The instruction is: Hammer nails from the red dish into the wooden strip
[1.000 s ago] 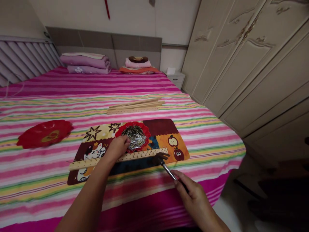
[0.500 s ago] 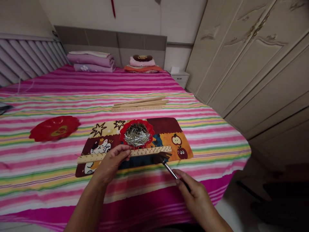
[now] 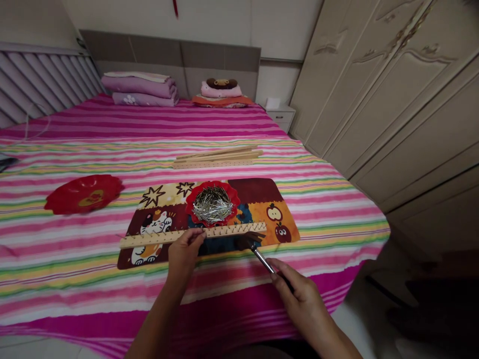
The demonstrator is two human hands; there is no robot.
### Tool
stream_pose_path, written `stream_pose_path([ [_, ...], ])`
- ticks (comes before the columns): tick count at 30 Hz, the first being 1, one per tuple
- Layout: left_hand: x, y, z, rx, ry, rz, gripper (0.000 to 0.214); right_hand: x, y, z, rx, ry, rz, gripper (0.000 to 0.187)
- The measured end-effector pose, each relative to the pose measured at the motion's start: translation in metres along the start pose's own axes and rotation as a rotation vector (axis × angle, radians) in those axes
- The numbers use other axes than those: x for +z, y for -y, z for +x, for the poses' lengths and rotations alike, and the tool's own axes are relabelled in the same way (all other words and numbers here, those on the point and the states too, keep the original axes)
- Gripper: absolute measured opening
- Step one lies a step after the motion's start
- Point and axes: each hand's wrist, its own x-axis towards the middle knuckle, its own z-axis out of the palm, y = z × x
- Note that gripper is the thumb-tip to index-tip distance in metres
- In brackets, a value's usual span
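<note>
A long wooden strip point(image 3: 149, 239) studded with small nails lies across a cartoon-print mat point(image 3: 258, 192) on the striped bed. My left hand point(image 3: 185, 252) is closed at the strip's near edge around its middle, fingertips pinched together; what they pinch is too small to see. My right hand point(image 3: 299, 296) grips the handle of a small hammer point(image 3: 256, 249), whose dark head rests on the mat just below the strip's right part. A red scalloped dish point(image 3: 194, 192) heaped with metal nails point(image 3: 212, 204) sits on the mat just behind the strip.
Another red dish point(image 3: 84, 192), holding no nails, lies to the left on the pink striped bedspread point(image 3: 75, 279). More wooden strips point(image 3: 217, 157) are stacked farther back. Folded bedding point(image 3: 140, 87) sits at the headboard. A wardrobe point(image 3: 392, 89) lines the right side.
My left hand left the nail dish, drew back toward me and settled pinched at the strip's near edge. The hammer hand barely moved. The view shifted slightly.
</note>
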Motion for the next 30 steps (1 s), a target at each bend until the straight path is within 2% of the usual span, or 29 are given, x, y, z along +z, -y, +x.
stream_pose_path([
  [5, 0.009, 0.002, -0.003, 0.003, -0.029, 0.030, 0.024, 0.000, 0.000, 0.000, 0.010, 0.020, 0.012, 0.029],
  [13, 0.012, 0.004, -0.003, 0.011, -0.056, 0.061, 0.023, 0.001, 0.001, 0.001, -0.003, 0.040, 0.027, 0.030],
  [20, 0.014, 0.015, -0.002, 0.266, -0.065, 0.189, 0.014, 0.006, 0.013, 0.012, -0.042, 0.066, 0.039, 0.029],
  [26, 0.014, 0.018, -0.002, 0.356, -0.057, 0.276, 0.012, 0.022, 0.042, 0.040, -0.177, 0.090, 0.049, 0.032],
  [30, 0.014, 0.021, -0.002, 0.389, -0.054, 0.346, 0.012, 0.036, 0.051, 0.054, -0.248, 0.150, -0.023, 0.037],
])
